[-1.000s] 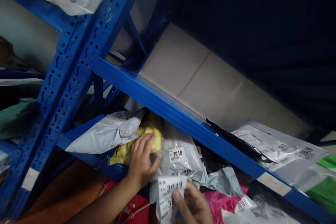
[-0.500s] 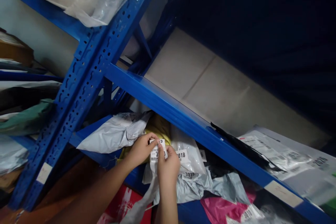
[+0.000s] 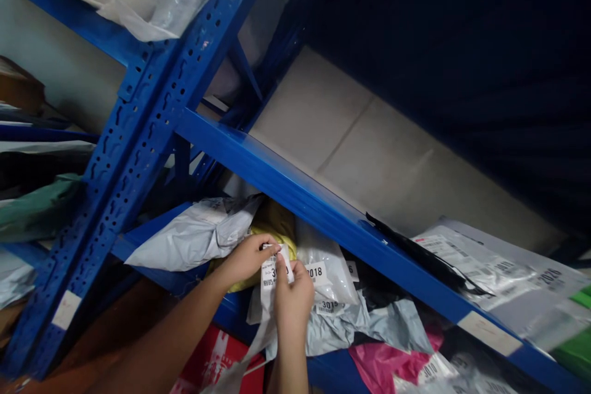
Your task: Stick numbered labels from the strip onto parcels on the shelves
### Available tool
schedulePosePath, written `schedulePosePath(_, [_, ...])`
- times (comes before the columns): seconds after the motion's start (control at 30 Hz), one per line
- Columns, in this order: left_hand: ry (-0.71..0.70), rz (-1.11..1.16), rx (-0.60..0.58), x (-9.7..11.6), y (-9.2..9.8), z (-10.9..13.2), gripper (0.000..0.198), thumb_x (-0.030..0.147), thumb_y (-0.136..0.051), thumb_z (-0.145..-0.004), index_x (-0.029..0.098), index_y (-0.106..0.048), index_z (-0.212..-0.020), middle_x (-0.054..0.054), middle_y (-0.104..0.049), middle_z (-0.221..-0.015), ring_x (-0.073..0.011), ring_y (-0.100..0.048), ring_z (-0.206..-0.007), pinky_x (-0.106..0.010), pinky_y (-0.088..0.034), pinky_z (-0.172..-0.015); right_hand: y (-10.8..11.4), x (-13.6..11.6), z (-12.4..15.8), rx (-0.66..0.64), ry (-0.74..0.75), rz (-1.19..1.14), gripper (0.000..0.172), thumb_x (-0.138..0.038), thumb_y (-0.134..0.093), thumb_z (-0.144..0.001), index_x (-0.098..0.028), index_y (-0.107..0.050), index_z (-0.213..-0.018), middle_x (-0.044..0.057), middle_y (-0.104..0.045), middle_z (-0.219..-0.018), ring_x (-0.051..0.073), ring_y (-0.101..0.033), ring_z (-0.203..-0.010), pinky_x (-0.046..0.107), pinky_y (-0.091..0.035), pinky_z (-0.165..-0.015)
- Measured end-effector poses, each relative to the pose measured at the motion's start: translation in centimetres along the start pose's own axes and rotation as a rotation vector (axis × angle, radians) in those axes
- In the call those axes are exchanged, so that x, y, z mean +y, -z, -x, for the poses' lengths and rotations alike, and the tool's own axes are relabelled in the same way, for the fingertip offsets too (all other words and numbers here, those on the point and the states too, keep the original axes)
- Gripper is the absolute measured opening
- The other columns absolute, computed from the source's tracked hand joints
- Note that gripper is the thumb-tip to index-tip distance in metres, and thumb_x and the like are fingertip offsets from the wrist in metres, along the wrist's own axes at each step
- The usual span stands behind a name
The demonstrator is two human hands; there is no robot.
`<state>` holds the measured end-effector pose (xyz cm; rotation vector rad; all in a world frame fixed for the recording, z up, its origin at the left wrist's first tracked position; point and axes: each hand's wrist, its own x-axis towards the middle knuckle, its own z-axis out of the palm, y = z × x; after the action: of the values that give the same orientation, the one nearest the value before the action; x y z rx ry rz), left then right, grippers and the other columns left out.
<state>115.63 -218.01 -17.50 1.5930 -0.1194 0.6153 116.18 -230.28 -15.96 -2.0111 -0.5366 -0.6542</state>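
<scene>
Fingers of your left hand point(image 3: 247, 258) close together on the upper edge of a white printed label strip point(image 3: 268, 274), thumb meeting forefinger at its corner. Your right hand point(image 3: 296, 289) grips the same strip just beside them, its thumb lying flat across the printed face and covering part of the number; its other fingers curl behind, partly hidden. Below your hands, the strip hangs and trails down to the left of your right wrist. You hold it in front of a lower shelf of parcels, below a slanting blue shelf beam point(image 3: 295, 191).

Right behind your fingertips sits a yellow bag point(image 3: 281, 231), partly covered by them. To its left, a pale gray mailer bag point(image 3: 184, 240) lies with its pointed end toward the upright post point(image 3: 152, 117). Just right of your right hand is a clear-wrapped parcel point(image 3: 335, 252) with a label ending in 018, and below that a label reading 3015 point(image 3: 329, 306) near a crumpled gray-blue bag point(image 3: 332, 332). Farther right lies a pink bag point(image 3: 378, 363). Beneath your forearms, a red package point(image 3: 215, 351) shows white markings.
</scene>
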Motion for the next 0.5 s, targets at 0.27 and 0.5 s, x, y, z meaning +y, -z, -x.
schedulePosePath(0.27, [-0.037,-0.461,0.267,1.3,-2.6,0.7,0.023,0.025,-0.046,-0.088,0.019,-0.069,-0.09,-0.005,-0.067,-0.093,-0.0197,-0.06,-0.088,-0.031,-0.043,-0.081,0.8,1.7,0.8,-0.122,-0.084,-0.097,0.048,-0.064,-0.058,-0.07,-0.017,-0.067,-0.074,0.01,-0.073,-0.07,0.025,-0.065,-0.065,0.028,-0.045,-0.059])
schedulePosePath(0.5, [-0.025,-0.539,0.316,1.2,-3.4,1.2,0.024,0.027,-0.047,-0.089,0.022,-0.07,-0.086,-0.003,-0.065,-0.089,-0.0197,-0.06,-0.089,-0.032,-0.045,-0.08,1.9,2.0,4.9,0.098,-0.228,-0.217,0.051,-0.059,-0.063,-0.07,-0.025,-0.032,-0.049,-0.008,-0.035,-0.038,0.011,-0.037,-0.038,0.023,-0.034,-0.041])
